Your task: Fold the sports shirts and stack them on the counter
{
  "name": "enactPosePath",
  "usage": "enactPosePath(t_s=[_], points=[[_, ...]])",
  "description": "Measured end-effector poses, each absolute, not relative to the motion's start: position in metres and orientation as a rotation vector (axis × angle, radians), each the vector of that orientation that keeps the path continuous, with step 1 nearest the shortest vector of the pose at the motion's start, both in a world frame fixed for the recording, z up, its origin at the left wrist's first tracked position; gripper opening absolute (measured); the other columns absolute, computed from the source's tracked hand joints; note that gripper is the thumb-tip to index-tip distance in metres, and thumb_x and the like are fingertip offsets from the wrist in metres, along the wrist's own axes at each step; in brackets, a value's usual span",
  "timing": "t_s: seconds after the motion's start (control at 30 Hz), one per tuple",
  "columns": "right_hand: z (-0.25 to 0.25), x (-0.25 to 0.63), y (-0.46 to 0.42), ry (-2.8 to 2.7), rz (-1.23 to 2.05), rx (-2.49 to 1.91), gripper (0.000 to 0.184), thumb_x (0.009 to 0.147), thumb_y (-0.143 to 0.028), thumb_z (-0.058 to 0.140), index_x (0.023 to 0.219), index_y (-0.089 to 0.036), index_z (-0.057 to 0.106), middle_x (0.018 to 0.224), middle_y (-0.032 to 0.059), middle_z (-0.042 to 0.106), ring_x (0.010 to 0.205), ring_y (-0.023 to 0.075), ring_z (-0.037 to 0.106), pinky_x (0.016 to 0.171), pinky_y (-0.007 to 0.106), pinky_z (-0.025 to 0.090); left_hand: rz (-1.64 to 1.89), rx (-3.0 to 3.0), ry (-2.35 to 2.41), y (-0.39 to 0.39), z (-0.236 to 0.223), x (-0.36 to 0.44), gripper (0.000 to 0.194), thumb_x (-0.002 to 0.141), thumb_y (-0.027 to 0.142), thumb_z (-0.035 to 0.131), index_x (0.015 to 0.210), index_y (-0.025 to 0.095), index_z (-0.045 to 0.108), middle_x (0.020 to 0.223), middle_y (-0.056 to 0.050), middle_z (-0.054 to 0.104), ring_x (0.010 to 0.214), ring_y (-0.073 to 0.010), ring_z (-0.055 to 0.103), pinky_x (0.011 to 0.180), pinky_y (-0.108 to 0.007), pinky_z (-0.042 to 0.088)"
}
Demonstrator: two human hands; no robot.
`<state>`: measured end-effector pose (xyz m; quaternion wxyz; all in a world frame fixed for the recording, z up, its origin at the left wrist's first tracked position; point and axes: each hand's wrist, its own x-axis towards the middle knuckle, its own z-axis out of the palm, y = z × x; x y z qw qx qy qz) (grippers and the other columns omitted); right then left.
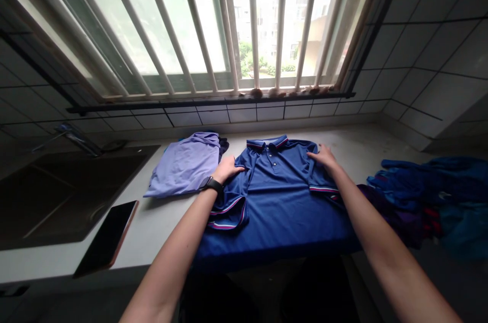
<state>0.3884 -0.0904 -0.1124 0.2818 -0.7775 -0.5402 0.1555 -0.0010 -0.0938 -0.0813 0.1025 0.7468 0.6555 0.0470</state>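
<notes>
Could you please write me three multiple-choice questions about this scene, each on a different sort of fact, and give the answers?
1. Where does the lavender shirt lie in relation to the blue polo shirt?
A) In the sink
B) Beside it on the counter
C) On top of it

2. How many hands rest on the polo?
A) None
B) One
C) Two

3. What state is the phone's screen in?
A) Dark
B) Brightly lit
C) Covered by a shirt

Answers:
1. B: it lies apart from the polo on the counter.
2. C: the left hand and right hand both lie on it.
3. A: the screen shows black.
</notes>
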Motion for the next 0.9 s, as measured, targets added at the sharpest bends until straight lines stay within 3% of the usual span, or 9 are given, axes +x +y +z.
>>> enactPosePath(t_s=[0.07, 0.13, 0.23, 0.37, 0.47, 0.57, 0.63, 0.77, 0.9], points=[[-0.108, 0.395, -0.067, -1.495, 0.496, -2.09, 0.035, 0.08, -0.034, 0.073, 0.108, -0.013, 0.071, 0.113, 0.0193, 0.072, 0.112, 0.0336, 0.068, 0.097, 0.04, 0.052, 0.141, 2.197, 1.93, -0.077, -0.078, 0.004, 0.027, 0.087, 0.031, 0.064, 0.107, 0.013, 0.067, 0.116, -0.018, 0.069, 0.111, -0.0305, 0.066, 0.091, -0.033, 0.051], [-0.103, 0.403, -0.047, -1.463, 0.432, -2.09, 0.022, 0.087, -0.03, 0.065, 0.102, -0.015, 0.071, 0.107, 0.0172, 0.074, 0.112, 0.032, 0.069, 0.097, 0.038, 0.051, 0.229, 2.201, 2.014, -0.06, -0.073, 0.007, 0.026, 0.091, 0.023, 0.054, 0.112, 0.013, 0.065, 0.121, -0.019, 0.066, 0.111, -0.0303, 0.066, 0.091, -0.035, 0.05], [-0.097, 0.415, -0.023, -1.407, 0.243, -2.115, 0.026, 0.093, -0.024, 0.051, 0.109, -0.014, 0.07, 0.113, 0.0181, 0.073, 0.117, 0.0294, 0.066, 0.1, 0.036, 0.048, 0.428, 2.193, 2.16, -0.035, -0.063, 0.008, 0.033, 0.092, 0.021, 0.048, 0.122, 0.013, 0.061, 0.126, -0.02, 0.063, 0.111, -0.0296, 0.066, 0.09, -0.035, 0.05], [-0.097, 0.425, -0.001, -1.621, 0.475, -2.24, 0.011, 0.077, -0.02, 0.073, 0.086, -0.015, 0.073, 0.091, 0.0156, 0.074, 0.103, 0.0338, 0.07, 0.092, 0.042, 0.053, 0.183, 2.171, 2.002, -0.011, -0.055, 0.002, 0.027, 0.083, 0.022, 0.058, 0.107, 0.014, 0.067, 0.11, -0.015, 0.071, 0.099, -0.0263, 0.067, 0.082, -0.03, 0.05], [-0.101, 0.423, 0.006, -1.634, 0.422, -2.195, 0.03, 0.078, -0.037, 0.078, 0.097, -0.015, 0.073, 0.105, 0.0186, 0.073, 0.113, 0.0399, 0.066, 0.097, 0.052, 0.052, 0.037, 2.05, 1.827, -0.006, -0.054, -0.006, 0.008, 0.076, 0.023, 0.062, 0.076, 0.017, 0.066, 0.08, -0.007, 0.07, 0.076, -0.0216, 0.065, 0.066, -0.027, 0.046], [-0.105, 0.41, 0.012, -1.553, 0.205, -2.005, 0.05, 0.088, -0.047, 0.066, 0.126, -0.014, 0.065, 0.137, 0.0204, 0.062, 0.133, 0.0372, 0.055, 0.109, 0.05, 0.045, 0.141, 1.951, 1.783, -0.005, -0.057, -0.008, 0.03, 0.088, 0.035, 0.05, 0.063, 0.019, 0.057, 0.068, -0.004, 0.064, 0.064, -0.0177, 0.057, 0.058, -0.026, 0.04], [-0.107, 0.397, 0.016, -1.622, 0.279, -1.949, 0.054, 0.09, -0.045, 0.064, 0.135, -0.014, 0.059, 0.144, 0.0194, 0.057, 0.137, 0.0331, 0.052, 0.112, 0.043, 0.043, 0.208, 1.947, 1.801, -0.005, -0.059, -0.005, 0.041, 0.091, 0.043, 0.047, 0.059, 0.019, 0.052, 0.063, -0.003, 0.059, 0.061, -0.0162, 0.053, 0.056, -0.026, 0.037], [-0.11, 0.375, 0.026, -1.747, 0.478, -1.998, 0.065, 0.081, -0.051, 0.075, 0.132, -0.012, 0.062, 0.132, 0.0202, 0.066, 0.126, 0.0327, 0.061, 0.104, 0.038, 0.048, 0.278, 1.961, 1.843, 0.004, -0.063, 0.009, 0.049, 0.087, 0.055, 0.057, 0.055, 0.019, 0.048, 0.058, -0.003, 0.054, 0.06, -0.0156, 0.051, 0.056, -0.027, 0.036], [-0.109, 0.379, 0.03, -1.773, 0.501, -2.105, 0.051, 0.074, -0.059, 0.079, 0.101, -0.016, 0.074, 0.101, 0.0129, 0.076, 0.103, 0.0287, 0.069, 0.088, 0.033, 0.053, 0.172, 1.974, 1.851, 0.019, -0.066, 0.023, 0.044, 0.081, 0.053, 0.068, 0.058, 0.018, 0.055, 0.062, -0.004, 0.061, 0.064, -0.0179, 0.058, 0.061, -0.027, 0.04]])
